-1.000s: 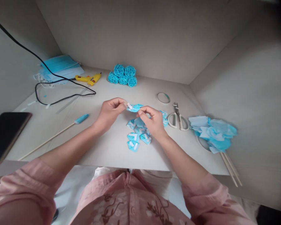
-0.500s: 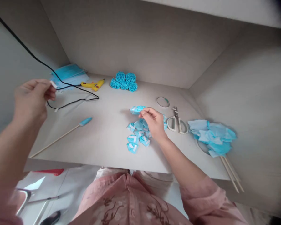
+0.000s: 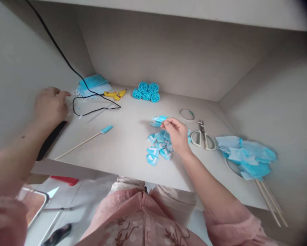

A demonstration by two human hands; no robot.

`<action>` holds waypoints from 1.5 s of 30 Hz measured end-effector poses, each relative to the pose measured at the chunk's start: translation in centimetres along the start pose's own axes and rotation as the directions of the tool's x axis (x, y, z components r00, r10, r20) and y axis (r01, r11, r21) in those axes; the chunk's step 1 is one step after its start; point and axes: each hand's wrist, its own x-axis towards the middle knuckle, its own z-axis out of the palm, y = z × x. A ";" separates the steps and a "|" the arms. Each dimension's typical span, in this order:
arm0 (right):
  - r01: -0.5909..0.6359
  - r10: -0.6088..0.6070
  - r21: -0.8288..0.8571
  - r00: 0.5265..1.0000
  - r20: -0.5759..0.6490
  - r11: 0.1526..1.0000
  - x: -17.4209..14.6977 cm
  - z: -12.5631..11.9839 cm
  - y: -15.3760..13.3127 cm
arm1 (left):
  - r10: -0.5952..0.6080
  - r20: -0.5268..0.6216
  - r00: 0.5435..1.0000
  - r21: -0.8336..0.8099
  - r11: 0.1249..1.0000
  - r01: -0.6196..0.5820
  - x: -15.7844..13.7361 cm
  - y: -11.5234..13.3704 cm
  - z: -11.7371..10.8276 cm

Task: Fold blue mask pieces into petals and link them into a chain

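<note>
My right hand point(image 3: 177, 133) pinches a folded blue mask-fabric petal point(image 3: 159, 119) with a white strip on it, just above a pile of similar folded petals point(image 3: 152, 150), several bearing white strips. On the left, my left hand point(image 3: 52, 104) is blurred, its fingers partly stretched out, and no object shows in it. A dark phone-like object point(image 3: 52, 140) lies under my left forearm. Between the hands, a wooden stick point(image 3: 79, 146) with a rolled blue tip point(image 3: 106, 129) rests on the table.
Blue fabric roses point(image 3: 145, 92) are stacked at the back. A yellow glue gun point(image 3: 116, 94), black cord point(image 3: 97, 110) and blue masks point(image 3: 94, 83) lie back left. Tape roll point(image 3: 187, 109), scissors point(image 3: 202, 136), fabric pieces point(image 3: 248, 153) and sticks point(image 3: 270, 201) are right. Walls enclose the table.
The small white strip that my left hand pinched no longer shows, and its fingers have loosened. My right hand still holds the petal. The view has shifted, uncovering the dark object at left.
</note>
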 end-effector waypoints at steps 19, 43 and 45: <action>0.048 -0.046 -0.012 0.993 0.105 0.999 -0.4 -0.4 -0.8 | 0.053 0.846 0.530 -0.532 0.031 0.846 -2.2 24.1 8.9; -0.090 0.088 0.145 0.996 0.018 0.985 -0.1 0.0 -1.0 | -0.130 0.583 0.802 -0.726 0.358 0.587 -3.1 26.1 8.8; -0.089 0.087 0.141 0.996 0.020 0.986 -0.1 0.0 -0.8 | -0.129 0.427 0.895 -0.729 0.536 0.425 -2.9 25.9 8.0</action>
